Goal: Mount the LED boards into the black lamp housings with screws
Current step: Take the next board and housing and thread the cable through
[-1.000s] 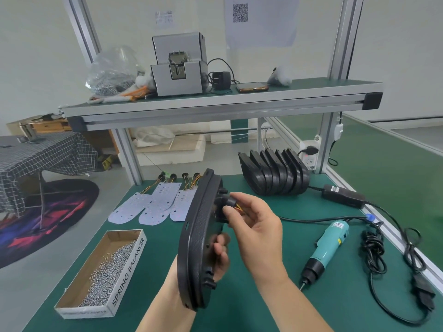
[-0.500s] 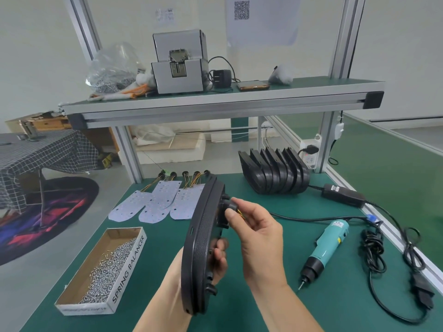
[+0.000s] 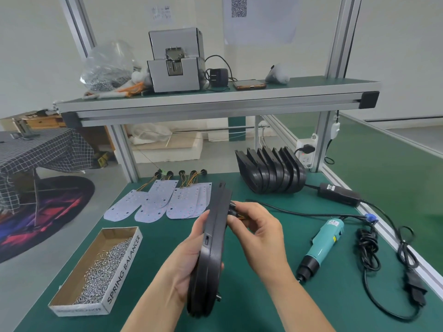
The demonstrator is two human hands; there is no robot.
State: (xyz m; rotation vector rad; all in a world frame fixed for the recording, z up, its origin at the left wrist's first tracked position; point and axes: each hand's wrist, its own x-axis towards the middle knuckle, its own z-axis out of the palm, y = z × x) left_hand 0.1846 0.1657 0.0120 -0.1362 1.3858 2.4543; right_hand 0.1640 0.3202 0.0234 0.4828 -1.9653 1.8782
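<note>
Assembly workshop: aluminium-framed green bench, electric screwdriver, box of screws, stacked housings.

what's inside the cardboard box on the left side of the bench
A loose heap of small silver screws lies in the cardboard box, with bare cardboard showing at its far end. The floor under the heap is covered.
</note>
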